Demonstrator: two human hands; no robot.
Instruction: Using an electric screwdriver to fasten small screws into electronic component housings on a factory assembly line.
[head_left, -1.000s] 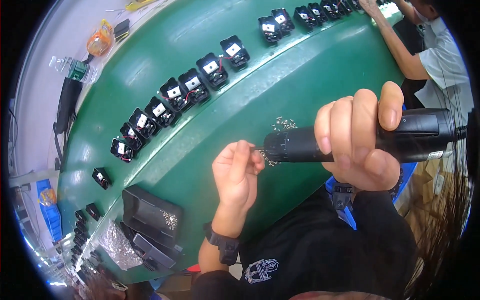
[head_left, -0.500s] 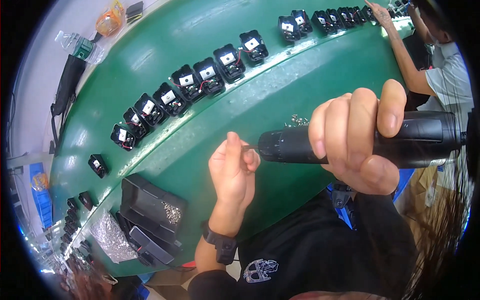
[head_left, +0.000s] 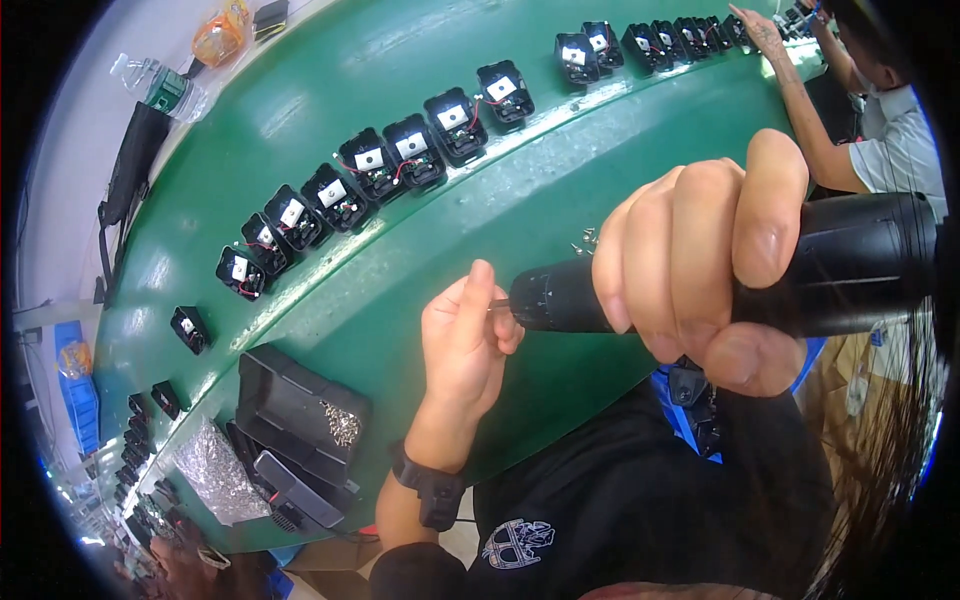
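Observation:
My right hand (head_left: 690,260) is wrapped around a black electric screwdriver (head_left: 560,298), held level above the bench with its bit pointing left. At the bit's tip, the thumb and fingers of my left hand (head_left: 462,345) are closed together. Whether a screw sits between them is hidden by the fingers. Just behind the screwdriver lie a few loose silver screws (head_left: 584,242) on the green bench, partly covered by my right hand.
Black housings (head_left: 410,150) with white labels and red wires stand in a curved row across the green bench (head_left: 480,220). Left of me are a black tray (head_left: 280,400) holding screws and a clear bag (head_left: 215,470) of small parts. A co-worker's arm (head_left: 815,125) reaches in at far right.
The screwdriver and my right hand have shifted slightly left, covering more of the loose screws. My left hand stays closed at the bit's tip, and the view has moved a little.

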